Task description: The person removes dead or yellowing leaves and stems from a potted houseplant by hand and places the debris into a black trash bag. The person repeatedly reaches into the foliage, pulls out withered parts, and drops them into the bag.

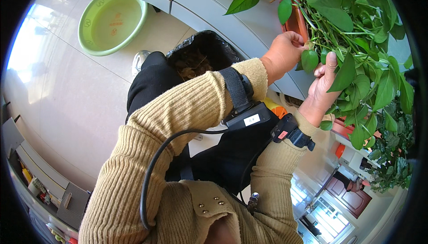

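Note:
Before me a pothos plant (334, 13) with long trailing stems and heart-shaped leaves grows from a reddish-brown planter (296, 23). My left hand (284, 53) is at the planter's rim, with thumb and forefinger pinched on what looks like a thin stem; leaves partly cover the fingertips. Just nearer to me, my right hand (322, 83) is palm up among the hanging leaves. Its thumb points up and its fingers are curled. A large leaf (344, 73) covers part of it, and whether it holds anything is unclear. Both wrists wear strapped black devices.
Below the grey cabinet front (200, 3) stands a bin lined with a black bag (217, 40), holding dry leaves (194, 65). A light green basin (85, 31) with liquid sits on the tiled floor. A cable (153, 163) runs along my left arm. Another person (349, 184) is far off at right.

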Available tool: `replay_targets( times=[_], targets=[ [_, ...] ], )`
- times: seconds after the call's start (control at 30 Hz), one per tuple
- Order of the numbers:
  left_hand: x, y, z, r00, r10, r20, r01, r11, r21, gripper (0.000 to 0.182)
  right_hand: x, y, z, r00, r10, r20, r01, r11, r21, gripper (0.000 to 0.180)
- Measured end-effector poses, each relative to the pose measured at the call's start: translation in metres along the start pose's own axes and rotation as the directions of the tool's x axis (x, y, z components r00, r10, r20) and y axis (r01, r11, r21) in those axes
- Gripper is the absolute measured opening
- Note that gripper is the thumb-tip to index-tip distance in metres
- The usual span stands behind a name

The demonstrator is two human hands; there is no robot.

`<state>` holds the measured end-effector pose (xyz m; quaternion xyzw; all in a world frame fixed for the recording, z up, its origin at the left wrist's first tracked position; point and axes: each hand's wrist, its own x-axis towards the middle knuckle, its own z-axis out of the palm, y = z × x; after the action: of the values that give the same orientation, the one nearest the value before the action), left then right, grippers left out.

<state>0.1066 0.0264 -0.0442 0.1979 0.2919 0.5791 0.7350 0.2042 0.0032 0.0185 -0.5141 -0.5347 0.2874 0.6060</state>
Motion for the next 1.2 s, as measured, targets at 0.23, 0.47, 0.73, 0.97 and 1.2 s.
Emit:
replay_targets(
  times=[0.23, 0.47, 0.73, 0.97, 1.2],
  targets=[
    [0.004, 0.004, -0.008, 0.999, 0.026, -0.02, -0.018, 0.954, 0.3, 0.011, 0.0, 0.001, 0.002, 0.999, 0.033, -0.042, -0.033, 0.999, -0.001, 0.027],
    [-0.009, 0.032, -0.026, 0.998, 0.005, 0.063, -0.026, 0.939, 0.343, 0.014, 0.001, -0.007, 0.009, 0.999, 0.009, -0.034, -0.007, 0.998, 0.057, 0.02],
    [-0.029, 0.075, -0.067, 0.971, -0.102, 0.217, -0.08, 0.715, 0.695, 0.018, 0.004, 0.003, 0.002, 1.0, 0.028, -0.012, -0.026, 0.991, 0.13, 0.011],
    [-0.049, 0.061, -0.095, 0.882, -0.332, 0.335, -0.431, -0.282, 0.857, 0.019, 0.008, 0.009, -0.001, 1.0, 0.023, -0.018, -0.021, 0.992, 0.127, 0.013],
    [-0.039, 0.05, -0.074, 0.94, -0.006, 0.342, -0.342, -0.022, 0.939, 0.019, 0.002, -0.012, 0.002, 0.993, 0.107, 0.041, -0.113, 0.98, 0.166, 0.023]
  ],
)
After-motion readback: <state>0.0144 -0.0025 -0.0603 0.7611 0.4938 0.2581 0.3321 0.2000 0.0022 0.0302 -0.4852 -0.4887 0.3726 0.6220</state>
